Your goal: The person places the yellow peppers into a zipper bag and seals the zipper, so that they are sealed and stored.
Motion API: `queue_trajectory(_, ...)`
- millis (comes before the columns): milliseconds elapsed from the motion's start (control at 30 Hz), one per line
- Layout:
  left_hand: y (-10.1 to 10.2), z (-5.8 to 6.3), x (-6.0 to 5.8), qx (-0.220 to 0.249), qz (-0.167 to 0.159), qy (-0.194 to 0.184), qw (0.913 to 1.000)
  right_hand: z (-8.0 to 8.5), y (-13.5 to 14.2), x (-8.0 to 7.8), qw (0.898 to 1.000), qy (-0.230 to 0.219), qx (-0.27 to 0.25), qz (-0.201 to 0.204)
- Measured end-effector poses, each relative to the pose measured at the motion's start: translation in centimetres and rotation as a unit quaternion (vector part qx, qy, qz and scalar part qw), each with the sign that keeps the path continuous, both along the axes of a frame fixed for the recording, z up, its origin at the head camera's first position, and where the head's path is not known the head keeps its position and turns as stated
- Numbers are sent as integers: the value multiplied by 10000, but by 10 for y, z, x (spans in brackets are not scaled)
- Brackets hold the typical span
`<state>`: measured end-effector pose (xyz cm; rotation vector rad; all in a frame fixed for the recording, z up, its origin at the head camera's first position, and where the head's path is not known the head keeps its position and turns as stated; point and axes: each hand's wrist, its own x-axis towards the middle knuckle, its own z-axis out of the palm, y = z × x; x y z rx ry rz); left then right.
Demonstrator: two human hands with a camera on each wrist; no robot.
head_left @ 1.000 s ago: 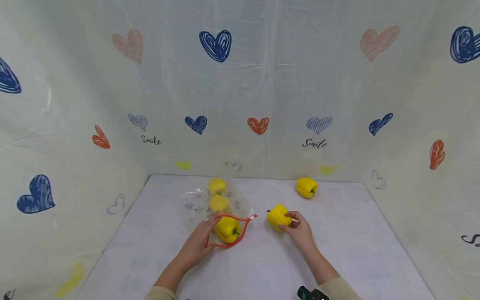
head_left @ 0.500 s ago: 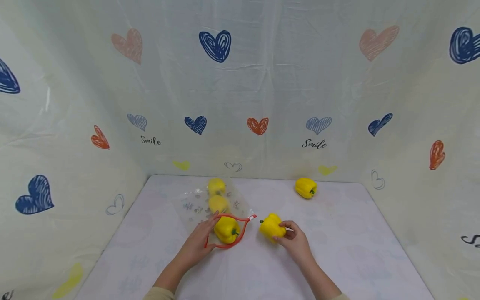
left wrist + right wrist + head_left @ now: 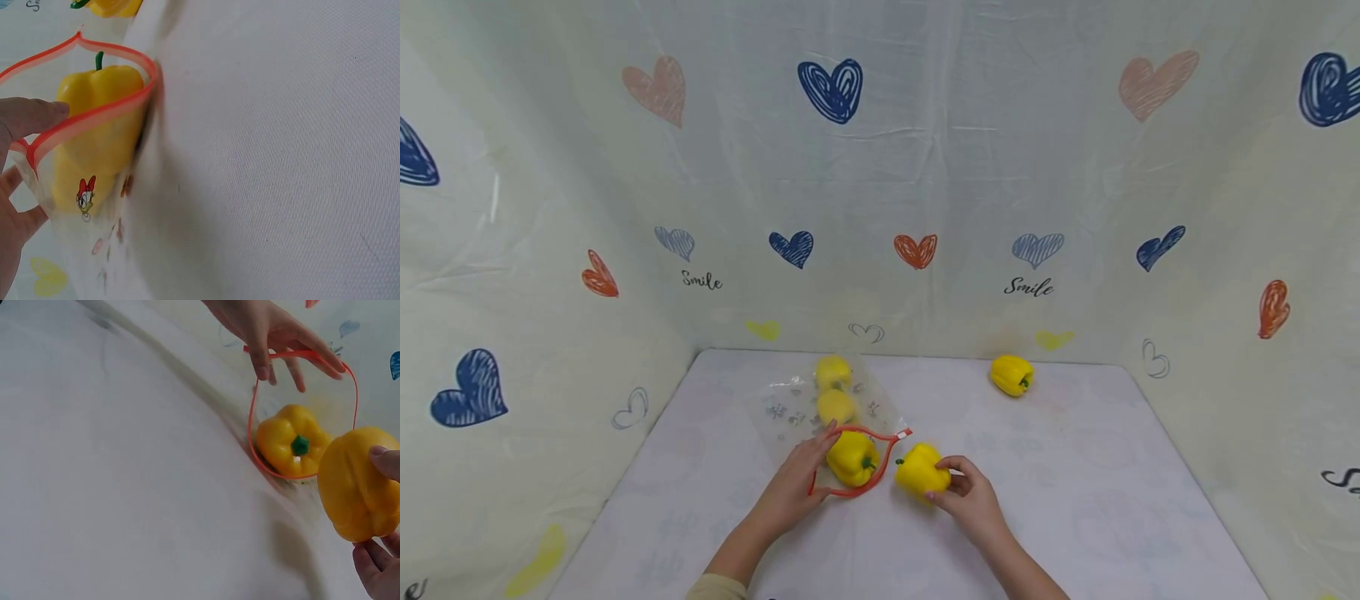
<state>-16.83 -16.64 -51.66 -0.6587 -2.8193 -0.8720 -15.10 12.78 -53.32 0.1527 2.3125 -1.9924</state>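
Observation:
My left hand [image 3: 796, 482] spreads its thumb and fingers across the mouth of a clear slider zip bag [image 3: 790, 417] with a red rim. Inside lie several yellow bell peppers; the nearest bell pepper [image 3: 853, 458] sits at the mouth, its green stem towards me. The left wrist view shows the thumb at the red rim [image 3: 100, 112]. Just right of the bag, my right hand [image 3: 976, 502] grips another yellow bell pepper [image 3: 922, 469] between thumb and fingers, stem towards the bag. In the right wrist view, this held pepper [image 3: 359, 484] overlaps the bag's mouth.
One more yellow bell pepper [image 3: 1012, 376] lies near the table's back edge, right of the bag. The white table [image 3: 1075, 500] is enclosed behind and at the sides by a sheet [image 3: 880, 167] printed with hearts.
My right hand has moved left and towards me with its bell pepper, bringing it close to the bag's mouth. The left hand and the bag have stayed put.

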Motion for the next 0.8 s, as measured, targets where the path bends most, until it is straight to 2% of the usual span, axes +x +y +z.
queue_trajectory(233,0,2,1,-11,62,-209,9998,1,-12,5,9998,8,-46,188)
queue_trajectory(500,0,-1,0,-13,-61,-166,9998,-4,-25,9,9989,205,41,428)
queue_trajectory(800,3,-1,3,-1,-88,-206,9998,-6,-38,6,9984,124,255,495)
